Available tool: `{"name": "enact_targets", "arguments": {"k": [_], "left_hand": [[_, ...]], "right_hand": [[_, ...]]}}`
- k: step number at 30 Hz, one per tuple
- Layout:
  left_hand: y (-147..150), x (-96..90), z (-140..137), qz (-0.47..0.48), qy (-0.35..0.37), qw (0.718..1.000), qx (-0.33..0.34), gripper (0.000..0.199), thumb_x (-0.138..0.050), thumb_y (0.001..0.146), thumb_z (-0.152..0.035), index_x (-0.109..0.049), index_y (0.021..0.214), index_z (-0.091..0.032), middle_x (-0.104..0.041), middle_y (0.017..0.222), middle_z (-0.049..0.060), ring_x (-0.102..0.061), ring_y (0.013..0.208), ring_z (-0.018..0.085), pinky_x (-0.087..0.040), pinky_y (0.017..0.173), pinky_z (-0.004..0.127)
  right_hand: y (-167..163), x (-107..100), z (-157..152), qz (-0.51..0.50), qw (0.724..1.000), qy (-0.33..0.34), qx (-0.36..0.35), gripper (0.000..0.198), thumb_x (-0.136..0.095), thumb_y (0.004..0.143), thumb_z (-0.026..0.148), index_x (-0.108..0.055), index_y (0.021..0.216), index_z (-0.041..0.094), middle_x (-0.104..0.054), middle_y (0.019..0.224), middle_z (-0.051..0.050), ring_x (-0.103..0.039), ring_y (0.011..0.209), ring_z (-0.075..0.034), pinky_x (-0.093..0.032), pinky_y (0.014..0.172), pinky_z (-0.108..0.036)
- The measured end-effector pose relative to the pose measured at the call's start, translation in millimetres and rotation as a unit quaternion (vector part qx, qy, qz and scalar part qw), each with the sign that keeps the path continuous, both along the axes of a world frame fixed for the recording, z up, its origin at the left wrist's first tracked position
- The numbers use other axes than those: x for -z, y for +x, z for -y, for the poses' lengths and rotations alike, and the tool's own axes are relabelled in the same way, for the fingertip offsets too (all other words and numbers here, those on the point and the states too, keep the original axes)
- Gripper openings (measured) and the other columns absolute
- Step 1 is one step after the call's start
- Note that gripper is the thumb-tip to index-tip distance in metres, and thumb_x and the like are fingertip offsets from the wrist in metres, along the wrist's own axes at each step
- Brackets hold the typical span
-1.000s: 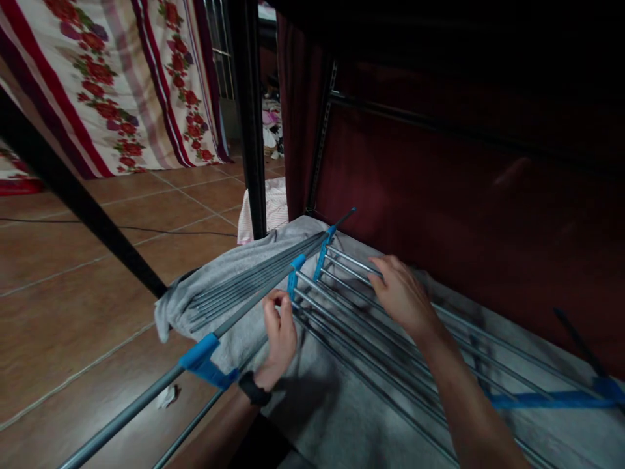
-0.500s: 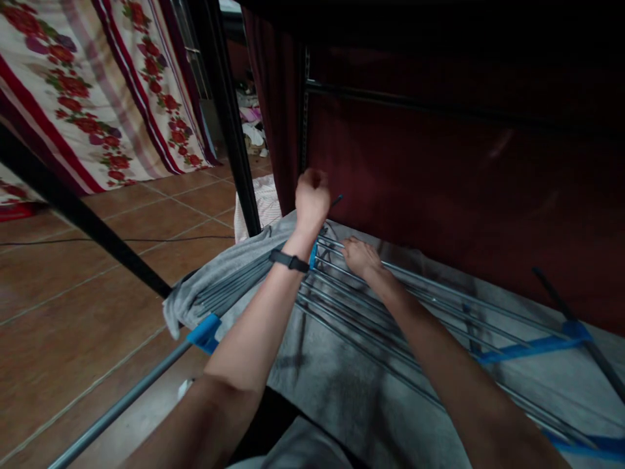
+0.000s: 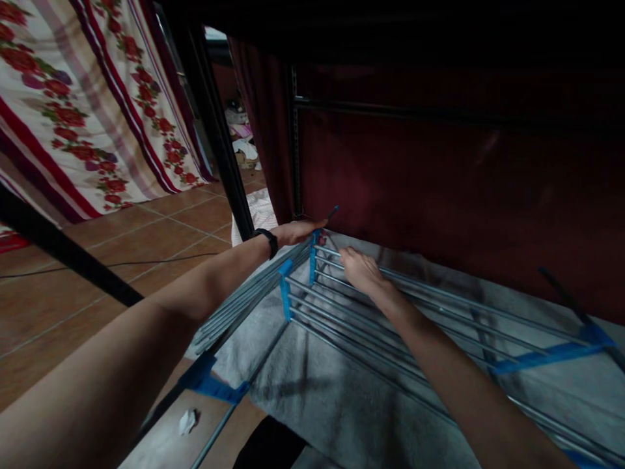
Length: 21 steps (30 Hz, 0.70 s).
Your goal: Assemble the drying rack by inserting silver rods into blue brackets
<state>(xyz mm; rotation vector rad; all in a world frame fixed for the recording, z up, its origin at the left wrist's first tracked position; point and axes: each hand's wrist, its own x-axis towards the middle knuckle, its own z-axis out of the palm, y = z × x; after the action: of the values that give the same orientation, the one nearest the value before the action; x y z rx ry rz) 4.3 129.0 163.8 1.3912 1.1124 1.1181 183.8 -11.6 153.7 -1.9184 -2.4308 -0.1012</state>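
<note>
A metal clothes drying rack point(image 3: 381, 355) with blue plastic corner pieces lies low in front of me, on a grey blanket point(image 3: 336, 404). My left hand point(image 3: 300, 231) is at the rack's far blue corner, thumb on top and fingers curled down around it; part of the grip is hidden. My right hand point(image 3: 360, 268) is closed over the far rods, just right of that corner. To the left, a side section of close-set rods point(image 3: 244, 296) slopes under my left forearm, with a blue bracket point(image 3: 215, 384) at its near end.
A black metal frame post point(image 3: 227, 137) and a slanting black bar point(image 3: 63, 244) stand on the left. A dark red cloth point(image 3: 415, 182) hangs behind the rack. A floral curtain point(image 3: 88, 111), a cable point(image 3: 146, 262) and a crumpled white scrap point(image 3: 188, 421) are around the tiled floor point(image 3: 161, 225).
My left hand has come down from above the rack onto its far corner. The rack's left rods have shifted, and the blanket no longer shows over them. My right hand stays on the rods.
</note>
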Motion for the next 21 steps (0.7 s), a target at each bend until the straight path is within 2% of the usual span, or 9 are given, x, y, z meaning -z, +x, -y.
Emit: {"name": "enact_targets", "arguments": {"k": [3, 6, 9, 15, 21], "left_hand": [[6, 16.5, 6, -0.015, -0.062, 0.996, 0.058, 0.036, -0.088, 0.07, -0.047, -0.068, 0.063, -0.017, -0.065, 0.057, 0.009, -0.056, 0.044, 0.02, -0.043, 0.042, 0.031], [9, 21.9, 11, -0.001, -0.083, 0.994, 0.077, 0.039, -0.083, 0.075, -0.053, -0.068, 0.064, -0.019, -0.064, 0.059, 0.008, -0.054, 0.043, 0.018, -0.041, 0.042, 0.03], [9, 21.2, 14, 0.015, -0.089, 0.992, 0.087, 0.039, -0.081, 0.077, -0.054, -0.067, 0.064, -0.02, -0.063, 0.06, 0.006, -0.055, 0.045, 0.018, -0.043, 0.044, 0.031], [6, 17.3, 18, 0.008, -0.096, 0.99, 0.103, 0.041, -0.075, 0.084, -0.054, -0.064, 0.065, -0.019, -0.058, 0.057, 0.002, -0.049, 0.043, 0.013, -0.038, 0.043, 0.026], [6, 16.5, 17, -0.01, -0.107, 0.988, 0.114, 0.037, -0.069, 0.089, -0.05, -0.063, 0.071, -0.018, -0.059, 0.062, 0.001, -0.053, 0.046, 0.012, -0.043, 0.046, 0.025]], "right_hand": [[1, 0, -1, -0.001, 1.0, 0.02, -0.002, 0.036, -0.027, 0.109, 0.026, -0.057, 0.125, 0.018, -0.067, 0.124, -0.012, -0.068, 0.108, -0.022, -0.048, 0.085, -0.03], [0, -3, -2, -0.004, 0.999, 0.04, 0.009, 0.038, -0.03, 0.109, 0.039, -0.058, 0.124, 0.019, -0.07, 0.121, -0.012, -0.069, 0.105, -0.024, -0.048, 0.084, -0.032], [-1, -5, -5, -0.012, 0.999, 0.042, 0.021, 0.039, -0.031, 0.109, 0.042, -0.059, 0.124, 0.02, -0.072, 0.117, -0.013, -0.07, 0.104, -0.024, -0.047, 0.085, -0.032], [-1, -6, -7, -0.018, 0.999, 0.022, 0.018, 0.037, -0.033, 0.109, 0.041, -0.062, 0.119, 0.021, -0.076, 0.107, -0.012, -0.072, 0.1, -0.025, -0.046, 0.082, -0.032], [2, -9, -10, -0.018, 1.0, 0.007, 0.013, 0.041, -0.029, 0.109, 0.044, -0.063, 0.119, 0.022, -0.076, 0.106, -0.012, -0.072, 0.101, -0.027, -0.046, 0.081, -0.034]]}}
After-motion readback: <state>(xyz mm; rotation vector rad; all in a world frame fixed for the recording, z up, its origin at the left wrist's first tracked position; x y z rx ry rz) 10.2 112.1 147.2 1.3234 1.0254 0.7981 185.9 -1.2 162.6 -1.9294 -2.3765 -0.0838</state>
